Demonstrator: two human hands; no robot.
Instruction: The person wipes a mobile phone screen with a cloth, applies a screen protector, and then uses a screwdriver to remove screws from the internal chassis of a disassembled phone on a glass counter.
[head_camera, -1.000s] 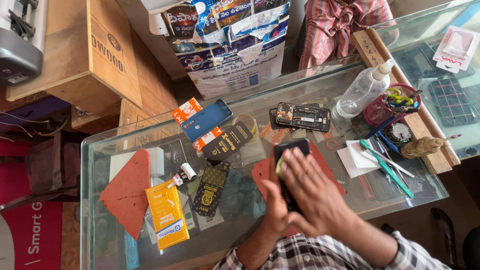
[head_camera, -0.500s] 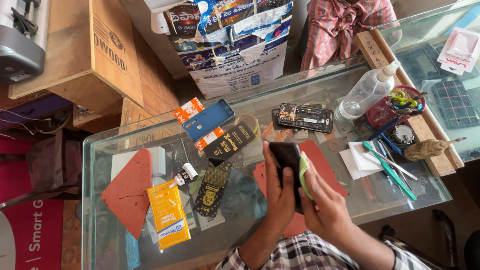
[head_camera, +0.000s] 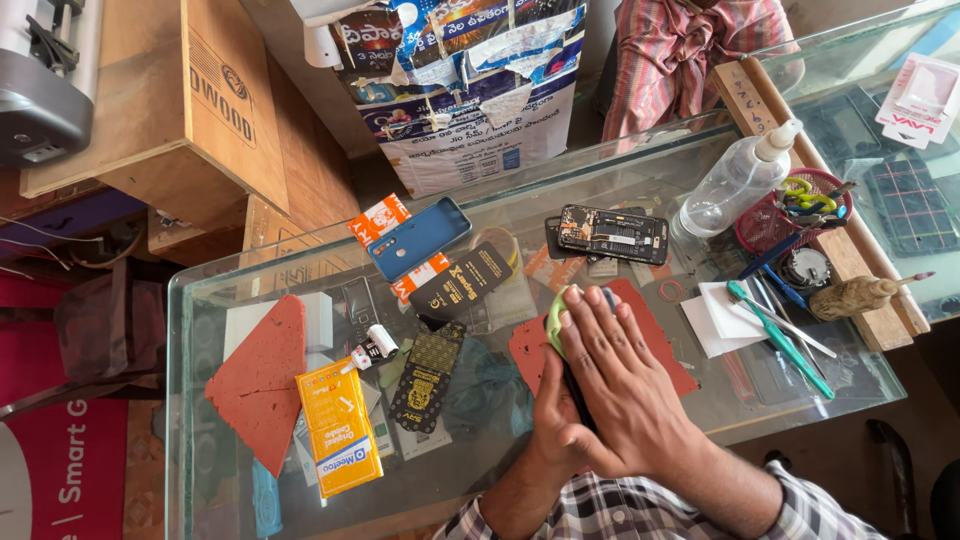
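My right hand (head_camera: 620, 385) lies flat over a dark phone (head_camera: 578, 400), pressing a pale green cloth (head_camera: 556, 320) against its face. My left hand (head_camera: 552, 400) grips the phone from below and from the left side; most of the phone is hidden under both hands. They hover over a red mat (head_camera: 655, 335) on the glass counter (head_camera: 200, 300).
An opened phone showing its boards (head_camera: 612, 233), a blue back cover (head_camera: 418, 238), black packets (head_camera: 428, 372), an orange packet (head_camera: 338, 440), a red triangular pad (head_camera: 262, 375), a spray bottle (head_camera: 738, 180), a red basket of tools (head_camera: 790, 205) and green tweezers (head_camera: 775, 335) lie around. A cardboard box (head_camera: 165, 110) stands behind.
The right hand has slid forward over the phone's face with the green cloth, covering the screen. The left hand keeps its grip on the phone.
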